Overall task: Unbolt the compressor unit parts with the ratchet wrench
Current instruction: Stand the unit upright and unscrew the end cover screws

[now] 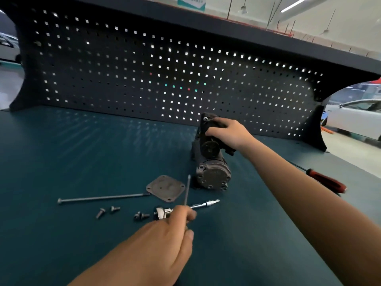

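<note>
Left grip (165,240) pinches thin long bolt (187,188), fingers curled. Right grip (228,133) clasps top of compressor (212,172), centre-right on counter (82,162). Ratchet wrench (206,203) lies partly under left fingers. Cover plate (166,188) just left of compressor. Second long bolt (103,197), short bolts (101,212) further left. Red screwdriver (325,180) right.

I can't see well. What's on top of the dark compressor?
The right hand grips the top of the compressor, fingers curled over it. Whatever lies under the palm is covered.
</note>
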A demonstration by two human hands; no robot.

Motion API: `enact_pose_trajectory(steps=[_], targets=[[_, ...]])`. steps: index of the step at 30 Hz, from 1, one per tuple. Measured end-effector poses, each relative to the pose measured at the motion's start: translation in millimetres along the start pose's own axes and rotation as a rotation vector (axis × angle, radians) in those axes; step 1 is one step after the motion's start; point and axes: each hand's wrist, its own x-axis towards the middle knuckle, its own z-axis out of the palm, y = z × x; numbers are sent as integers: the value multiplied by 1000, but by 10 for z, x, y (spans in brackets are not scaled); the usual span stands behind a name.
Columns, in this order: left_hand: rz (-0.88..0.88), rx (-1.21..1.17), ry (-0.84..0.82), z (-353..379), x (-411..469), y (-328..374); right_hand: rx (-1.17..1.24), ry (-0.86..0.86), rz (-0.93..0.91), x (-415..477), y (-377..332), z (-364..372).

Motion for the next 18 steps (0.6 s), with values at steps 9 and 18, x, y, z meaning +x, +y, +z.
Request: enact_pose_trajectory(steps=[9,18], targets=[[129,49,-28,68,36,-11,8,27,-15,1,16,30],[84,-21,28,70,77,5,-3,33,-16,-2,36,36]])
